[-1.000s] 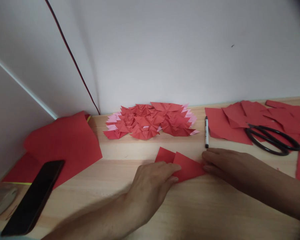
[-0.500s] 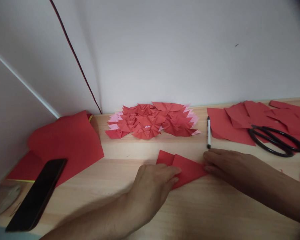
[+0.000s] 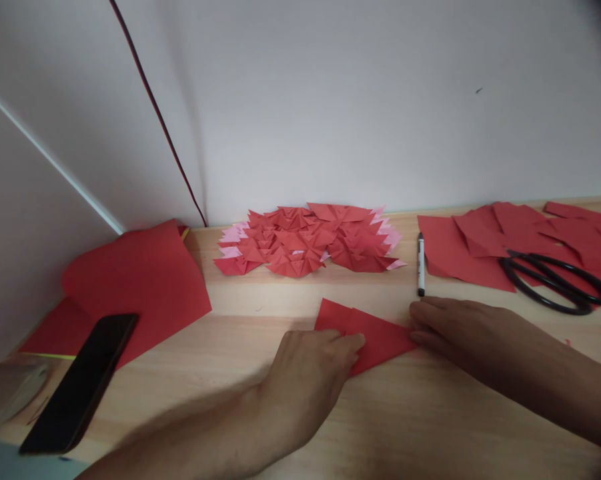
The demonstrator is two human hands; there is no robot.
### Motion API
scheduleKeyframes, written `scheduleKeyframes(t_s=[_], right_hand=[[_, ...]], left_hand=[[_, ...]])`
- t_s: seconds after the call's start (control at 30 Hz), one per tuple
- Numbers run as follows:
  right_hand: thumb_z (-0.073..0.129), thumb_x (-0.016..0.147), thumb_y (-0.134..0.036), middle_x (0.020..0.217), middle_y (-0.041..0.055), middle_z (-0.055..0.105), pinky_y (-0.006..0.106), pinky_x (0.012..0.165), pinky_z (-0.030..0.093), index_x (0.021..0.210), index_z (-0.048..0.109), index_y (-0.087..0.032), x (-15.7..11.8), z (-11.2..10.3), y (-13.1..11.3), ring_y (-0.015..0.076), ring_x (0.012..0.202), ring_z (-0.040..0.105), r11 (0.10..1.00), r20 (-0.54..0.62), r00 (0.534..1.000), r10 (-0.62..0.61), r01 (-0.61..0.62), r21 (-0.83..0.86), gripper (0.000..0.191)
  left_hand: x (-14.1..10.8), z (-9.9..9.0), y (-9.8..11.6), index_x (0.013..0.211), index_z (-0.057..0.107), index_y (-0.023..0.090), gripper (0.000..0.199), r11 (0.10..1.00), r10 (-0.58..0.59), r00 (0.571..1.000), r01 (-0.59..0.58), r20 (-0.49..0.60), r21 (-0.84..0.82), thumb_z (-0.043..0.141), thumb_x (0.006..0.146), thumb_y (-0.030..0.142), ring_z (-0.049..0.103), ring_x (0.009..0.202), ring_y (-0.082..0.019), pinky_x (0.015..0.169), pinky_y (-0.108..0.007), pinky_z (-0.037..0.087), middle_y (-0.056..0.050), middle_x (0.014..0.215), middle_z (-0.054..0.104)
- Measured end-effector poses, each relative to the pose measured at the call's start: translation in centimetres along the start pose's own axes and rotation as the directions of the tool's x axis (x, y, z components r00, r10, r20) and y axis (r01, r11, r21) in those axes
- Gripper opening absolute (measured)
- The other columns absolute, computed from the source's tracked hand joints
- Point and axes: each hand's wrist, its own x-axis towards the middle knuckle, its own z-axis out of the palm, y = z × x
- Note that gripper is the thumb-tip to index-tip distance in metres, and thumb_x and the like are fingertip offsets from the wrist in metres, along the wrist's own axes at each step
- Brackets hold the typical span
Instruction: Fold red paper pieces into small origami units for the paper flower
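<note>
A folded piece of red paper (image 3: 380,337) lies on the wooden table between my two hands. My left hand (image 3: 315,363) presses on its left part, fingers bent and closed together over the layers. At its pointed right corner my right hand (image 3: 443,327) pinches or presses the tip with fingers held together. Part of the paper is covered by the left hand. Just beyond the right fingertips lies a white marker (image 3: 421,265) with a black cap end.
Red and pink folded paper pieces (image 3: 305,240) are massed against the wall. On the right, black-handled scissors (image 3: 555,283) rest on cut red sheets (image 3: 473,250). To the left, a black phone (image 3: 83,380) lies partly on large red paper (image 3: 145,280).
The upper flap of the red paper has flattened down a little under my left fingers. My right hand stays at the corner. The whole view has shifted slightly.
</note>
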Motion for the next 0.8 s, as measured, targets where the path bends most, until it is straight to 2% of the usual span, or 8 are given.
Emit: scheduleKeyframes(t_s=[0.2,0.53,0.8], right_hand=[[0.033,0.094,-0.037,0.080,0.0047,0.060,0.039,0.066,0.042,0.075,0.054,-0.022,-0.02,-0.16,-0.20,0.0240,0.072,0.060,0.999,0.023,0.999,0.022,-0.022,-0.025,0.032],[0.032,0.095,-0.037,0.081,0.0046,0.061,0.040,0.067,0.043,0.077,0.054,-0.022,0.02,-0.19,-0.38,0.0244,0.074,0.060,0.998,0.030,0.999,0.033,-0.032,-0.048,0.032],[0.033,0.095,-0.032,0.080,0.0053,0.062,0.042,0.068,0.045,0.077,0.055,-0.021,-0.16,-0.39,-0.65,0.0243,0.073,0.061,0.997,0.016,1.000,0.013,-0.012,-0.071,0.030]], left_hand=[[-0.05,0.11,-0.11,0.101,0.063,0.024,0.019,1.000,0.003,1.000,-0.004,0.012,0.027,0.046,0.092,0.021,0.061,0.063,-0.015,0.054,-0.025,0.038,0.002,0.076,0.067],[-0.33,-0.16,0.32,0.105,0.059,0.027,0.023,0.991,0.019,0.999,-0.025,0.044,0.134,0.052,0.086,0.016,0.053,0.058,-0.014,0.049,-0.027,0.023,0.005,0.070,0.061],[-0.15,-0.40,0.74,0.110,0.058,0.026,0.029,0.988,0.006,0.998,-0.017,0.070,0.157,0.052,0.085,0.013,0.051,0.056,-0.015,0.048,-0.028,0.016,0.003,0.070,0.060]])
